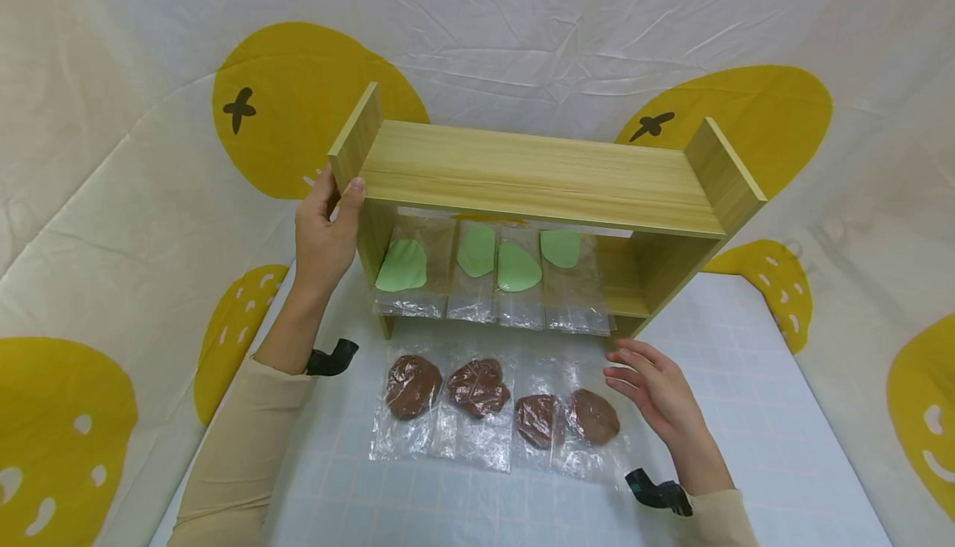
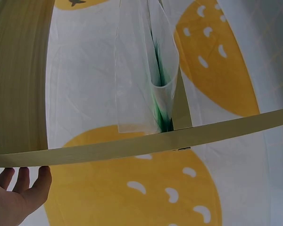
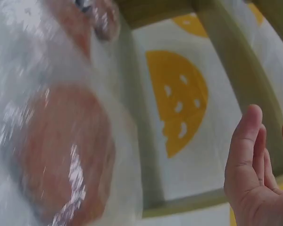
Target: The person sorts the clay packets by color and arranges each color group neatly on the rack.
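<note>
Cloth (image 1: 134,199): a white sheet with yellow blobs covered the table and rose behind as a backdrop, so everything lay on it.
Shelf (image 1: 537,178): a wooden two-tier rack stood at the back of the table, open side toward the person, so its lower board could be reached from the front.
Left hand (image 1: 324,236): it gripped the shelf's left upright near the top, thumb at the front edge and fingers behind, apparently to steady the rack.
Right hand (image 1: 656,389): it hovered with fingers relaxed and straight, holding nothing, just right of the brown row and nearest the last bag.
Green bags (image 1: 485,269): four clear bags with green pieces leaned upright on the lower board, side by side, propped from behind.
Brown bags (image 1: 500,406): four clear bags with brown lumps lay flat in a row on the cloth before the shelf, edges overlapping, within easy reach.
</note>
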`<state>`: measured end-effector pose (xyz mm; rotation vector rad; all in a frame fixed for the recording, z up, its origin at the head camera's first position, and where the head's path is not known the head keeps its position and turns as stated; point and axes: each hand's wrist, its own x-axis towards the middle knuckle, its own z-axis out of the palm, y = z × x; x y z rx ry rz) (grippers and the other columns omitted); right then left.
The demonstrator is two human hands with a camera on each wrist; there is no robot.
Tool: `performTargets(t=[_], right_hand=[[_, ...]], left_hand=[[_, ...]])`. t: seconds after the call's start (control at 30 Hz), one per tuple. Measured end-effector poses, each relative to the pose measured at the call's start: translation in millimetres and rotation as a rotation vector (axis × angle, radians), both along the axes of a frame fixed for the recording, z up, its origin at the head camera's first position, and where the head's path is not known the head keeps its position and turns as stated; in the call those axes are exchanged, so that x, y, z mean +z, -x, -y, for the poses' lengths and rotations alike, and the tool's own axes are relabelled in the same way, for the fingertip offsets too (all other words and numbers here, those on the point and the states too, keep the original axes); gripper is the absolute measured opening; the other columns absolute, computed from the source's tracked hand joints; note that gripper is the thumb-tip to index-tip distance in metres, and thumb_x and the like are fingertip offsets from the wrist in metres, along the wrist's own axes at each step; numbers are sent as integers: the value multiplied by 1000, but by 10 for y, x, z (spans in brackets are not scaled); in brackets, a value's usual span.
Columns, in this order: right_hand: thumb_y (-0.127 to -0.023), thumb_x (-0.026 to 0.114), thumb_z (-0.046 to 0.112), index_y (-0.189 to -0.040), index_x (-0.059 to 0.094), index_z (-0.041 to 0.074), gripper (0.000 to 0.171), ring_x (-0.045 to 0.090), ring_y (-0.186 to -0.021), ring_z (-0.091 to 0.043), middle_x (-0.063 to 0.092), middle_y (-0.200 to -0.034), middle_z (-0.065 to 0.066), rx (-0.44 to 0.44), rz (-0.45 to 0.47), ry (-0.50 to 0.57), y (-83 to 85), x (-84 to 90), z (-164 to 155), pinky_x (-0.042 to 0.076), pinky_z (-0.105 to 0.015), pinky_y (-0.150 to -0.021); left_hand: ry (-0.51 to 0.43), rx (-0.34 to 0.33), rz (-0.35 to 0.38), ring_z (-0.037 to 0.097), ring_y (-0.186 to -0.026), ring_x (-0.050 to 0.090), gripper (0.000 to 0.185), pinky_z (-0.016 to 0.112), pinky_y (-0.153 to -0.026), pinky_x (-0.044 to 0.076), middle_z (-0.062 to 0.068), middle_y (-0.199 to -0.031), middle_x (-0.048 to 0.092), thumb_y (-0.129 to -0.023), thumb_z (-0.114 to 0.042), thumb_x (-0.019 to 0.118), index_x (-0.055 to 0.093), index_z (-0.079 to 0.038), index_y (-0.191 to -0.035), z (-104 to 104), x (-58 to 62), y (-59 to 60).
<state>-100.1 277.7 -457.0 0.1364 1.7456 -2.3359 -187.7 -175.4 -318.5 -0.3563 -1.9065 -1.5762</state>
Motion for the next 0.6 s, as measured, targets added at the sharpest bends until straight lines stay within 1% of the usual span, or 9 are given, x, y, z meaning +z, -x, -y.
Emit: performTargets(t=[0.07,0.17,0.23,0.3,0.37,0.43,0.53,0.6], right_hand=[[-103,58,19,-122,62,8,23,70,-94,-22,66,-108,-9,-17,25,-70,-12,-32,-72,56,-34,-85],[-103,59,26,-132,55,2,38,70,-98,-23,65,-114,-10,-29,58,-188,-25,-84,-170,55,-33,-85],[-103,58,29,-138,47,-3,49,69,-101,-25,63,-120,-14,-24,76,-259,-33,-123,-235,55,-33,-86],[-104,56,30,-142,41,-7,55,69,-103,-26,60,-127,-22,-17,91,-313,-43,-169,-302,55,-34,-87],[-105,55,30,-144,37,-9,58,68,-105,-28,56,-132,-27,-9,105,-350,-53,-212,-364,54,-34,-87],[-105,55,29,-146,35,-10,60,68,-107,-28,54,-134,-29,2,117,-373,-63,-254,-422,54,-35,-88],[-104,56,29,-146,35,-10,61,68,-107,-28,56,-133,-28,15,136,-413,-78,-309,-490,54,-36,-89],[-104,56,28,-146,36,-10,60,68,-106,-28,57,-132,-27,25,154,-449,-86,-345,-528,54,-37,-90]], left_hand=[[0,-1,-4,20,-124,55,41,35,-99,46,8,-135,61,-102,-18,57,56,-12,-143,11,-13,14],[1,0,-11,20,-124,55,41,36,-100,46,7,-134,62,-102,-19,58,57,-13,-143,15,-15,15],[1,4,-13,20,-123,55,41,36,-100,46,7,-133,62,-102,-20,58,57,-13,-143,10,-12,13],[0,2,-13,20,-123,55,40,36,-99,46,7,-132,63,-102,-20,58,58,-12,-142,5,-9,10],[0,1,-9,20,-122,55,40,36,-99,46,7,-132,63,-102,-20,58,58,-12,-142,3,-6,5],[0,-2,-8,20,-122,56,40,36,-98,47,8,-132,63,-103,-20,58,58,-12,-142,3,-5,1],[-6,-1,2,20,-122,55,41,36,-98,47,7,-132,62,-102,-19,58,57,-12,-142,2,-6,-1],[-8,-2,-5,19,-122,55,41,35,-98,46,7,-133,62,-102,-17,58,57,-12,-143,1,-7,1]])
